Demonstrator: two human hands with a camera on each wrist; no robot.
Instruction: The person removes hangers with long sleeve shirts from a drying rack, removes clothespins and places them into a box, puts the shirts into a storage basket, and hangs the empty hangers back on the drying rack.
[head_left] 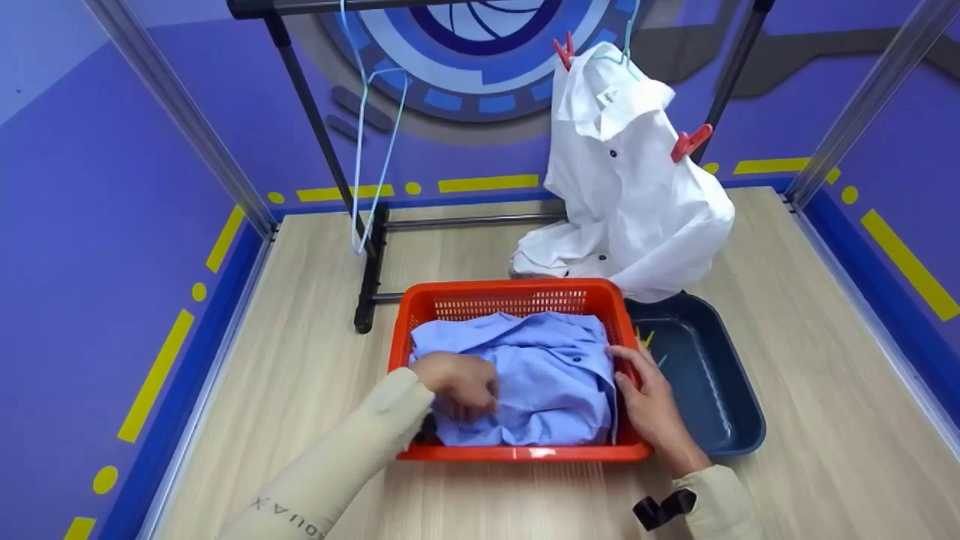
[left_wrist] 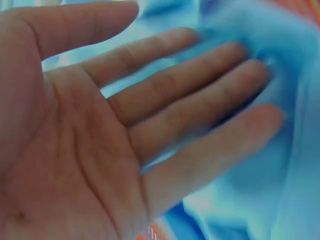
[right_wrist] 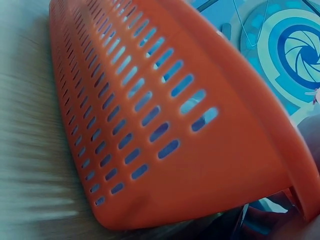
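Note:
A light blue buttoned shirt point(head_left: 536, 375) lies bunched inside an orange basket point(head_left: 517, 453). My left hand point(head_left: 461, 381) is over the shirt's left part; in the left wrist view its fingers point(left_wrist: 180, 120) are fairly straight, with the blurred blue cloth behind their tips. With my right hand point(head_left: 651, 397) I grip the basket's right rim, thumb toward the inside. The right wrist view shows the slotted basket wall point(right_wrist: 130, 100) close up, with part of that hand in shadow under the rim at lower right.
A dark blue basin point(head_left: 739, 382) with yellow pegs point(head_left: 646, 337) in it stands right of the basket. Behind, a white shirt point(head_left: 630, 180) hangs on a hanger with red clothespins point(head_left: 690, 142). An unloaded light blue hanger point(head_left: 360, 157) hangs from the black rack point(head_left: 315, 112).

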